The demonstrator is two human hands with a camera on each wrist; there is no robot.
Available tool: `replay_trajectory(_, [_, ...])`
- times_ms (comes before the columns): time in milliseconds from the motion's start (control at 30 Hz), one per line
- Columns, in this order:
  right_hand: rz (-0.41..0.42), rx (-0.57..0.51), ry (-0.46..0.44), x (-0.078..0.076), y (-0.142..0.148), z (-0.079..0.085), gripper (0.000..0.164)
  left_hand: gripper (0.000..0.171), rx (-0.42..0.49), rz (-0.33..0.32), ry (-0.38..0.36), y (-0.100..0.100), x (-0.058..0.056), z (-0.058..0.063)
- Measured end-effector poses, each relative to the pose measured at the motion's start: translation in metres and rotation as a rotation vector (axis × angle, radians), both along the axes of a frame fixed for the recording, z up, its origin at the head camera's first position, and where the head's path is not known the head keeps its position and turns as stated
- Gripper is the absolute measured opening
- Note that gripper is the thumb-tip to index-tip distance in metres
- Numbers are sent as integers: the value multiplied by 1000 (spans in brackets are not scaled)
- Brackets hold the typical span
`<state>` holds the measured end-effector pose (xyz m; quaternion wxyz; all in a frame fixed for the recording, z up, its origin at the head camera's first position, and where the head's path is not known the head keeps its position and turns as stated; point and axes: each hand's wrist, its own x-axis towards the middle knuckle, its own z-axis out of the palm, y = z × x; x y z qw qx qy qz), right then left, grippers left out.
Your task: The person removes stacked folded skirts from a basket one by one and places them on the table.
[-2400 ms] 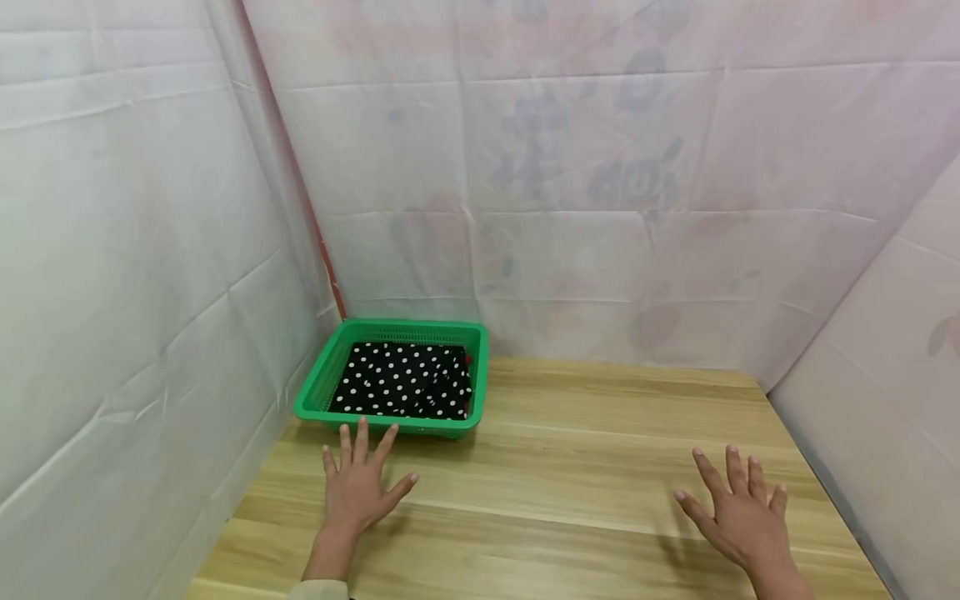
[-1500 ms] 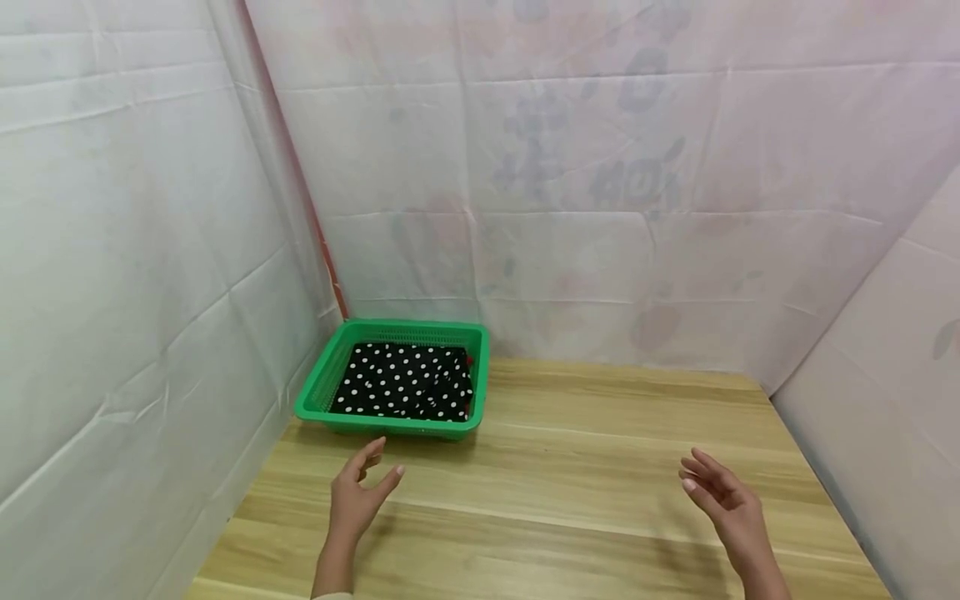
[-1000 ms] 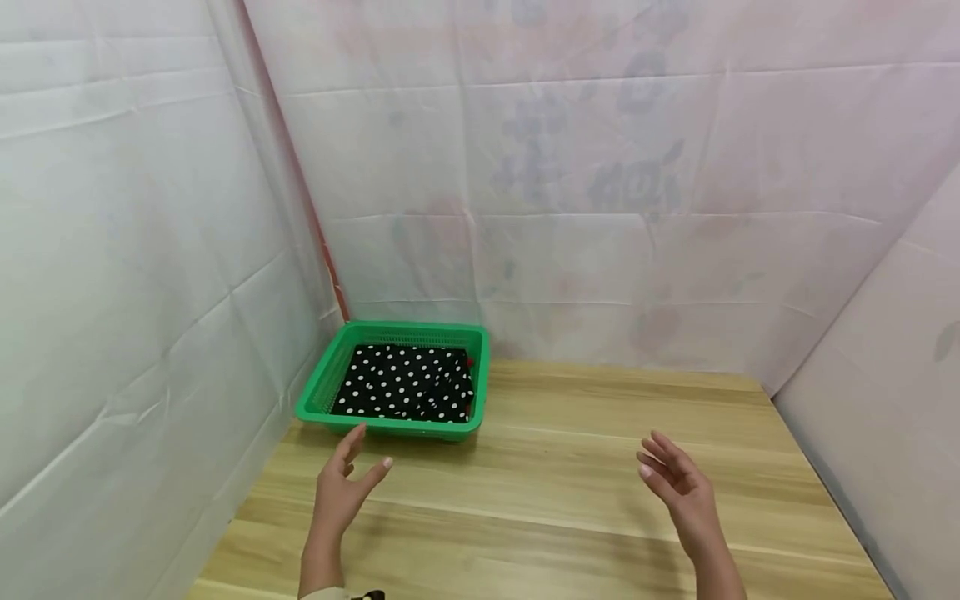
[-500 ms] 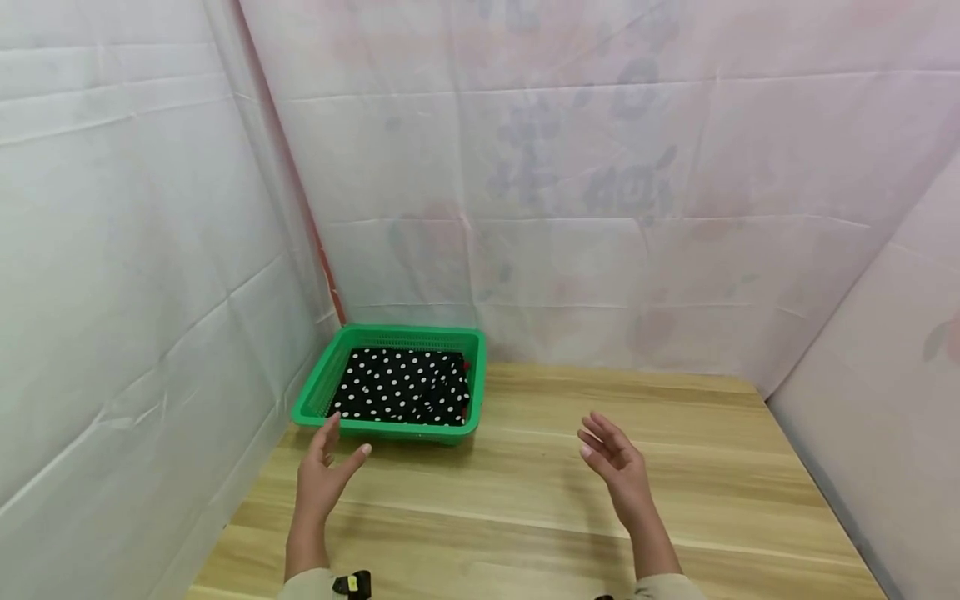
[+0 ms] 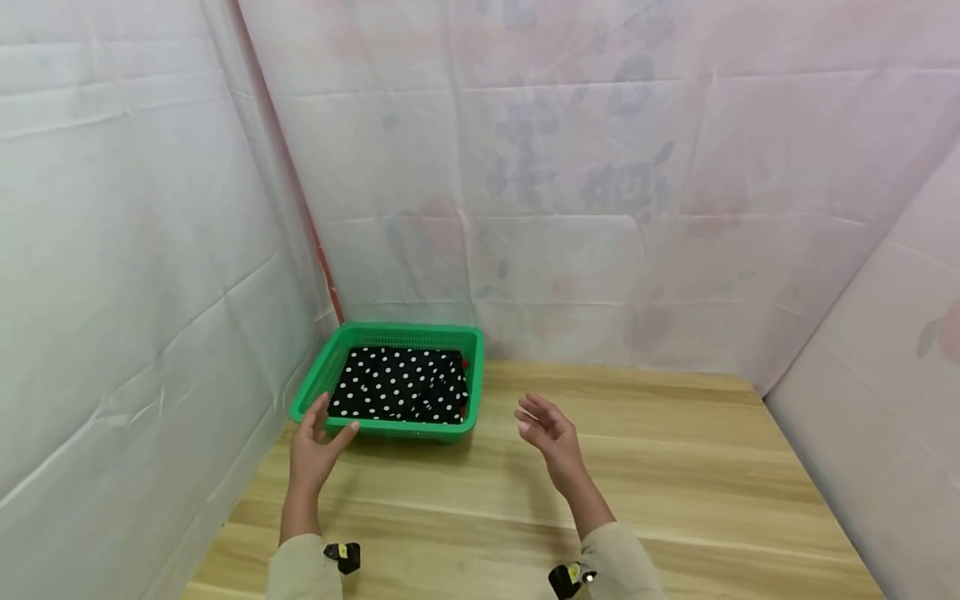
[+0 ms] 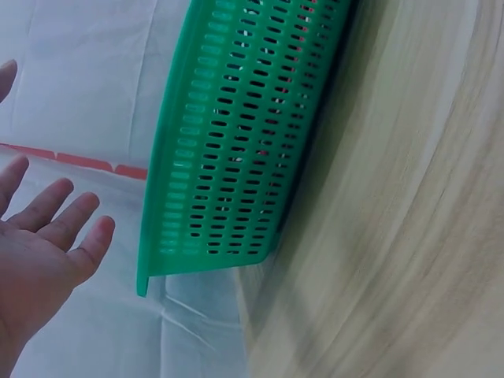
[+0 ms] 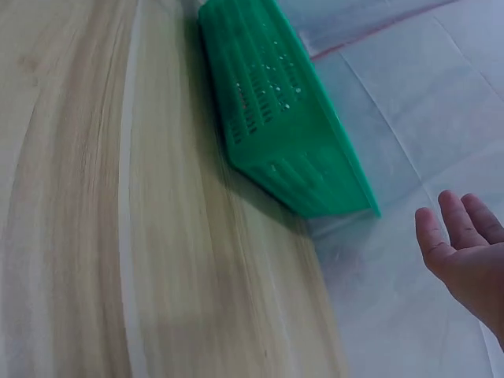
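The left hand point(image 5: 311, 457) and right hand point(image 5: 561, 448) are apart, fingers relaxed and holding nothing, at eight and four o'clock from the basket point(image 5: 405, 429). It sits at the table's ten o'clock; uneven lifting could tip it, letting the spotted cloth point(image 5: 397, 383) (seemingly loose) slide.

The basket point(image 5: 420, 430) at the worktop's far left corner looks like moulded plastic, smooth and faintly glossy, its walls pierced with small slots. Inside lies a polka-dot cloth point(image 5: 401, 383), matt and softly creased. The worktop point(image 5: 675, 467) shows wood grain under a smooth, low sheen; solid timber or laminate, I cannot tell. Beyond its far edge hangs thin sheeting point(image 5: 562, 258), pale, slightly translucent and fold-creased, either plastic or fabric. Over its near edge, the sleeves point(image 5: 303, 571) are matt cloth, the black wrist mounts point(image 5: 347, 557) hard and plastic-looking.
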<state>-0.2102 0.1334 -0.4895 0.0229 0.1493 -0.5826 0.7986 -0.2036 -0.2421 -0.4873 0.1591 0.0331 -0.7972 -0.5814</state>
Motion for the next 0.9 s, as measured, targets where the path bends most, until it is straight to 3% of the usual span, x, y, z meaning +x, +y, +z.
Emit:
replay_trajectory(133, [19,0,-34,-13,-17,5,49,81,-17,3,-43,-6,-10,0])
replay_trajectory(367, [79,106,-99,-38,-46,12,52,81,-42,-12,-68,-9,-28,-1])
replay_trajectory(633, [132,184,-219,-67,-84,14,56,82,-118,-2,-150,-11,-52,3])
replay_trajectory(900, [177,254,-360,-78,-108,8,67,86,-141,-26,-225,-11,-74,2])
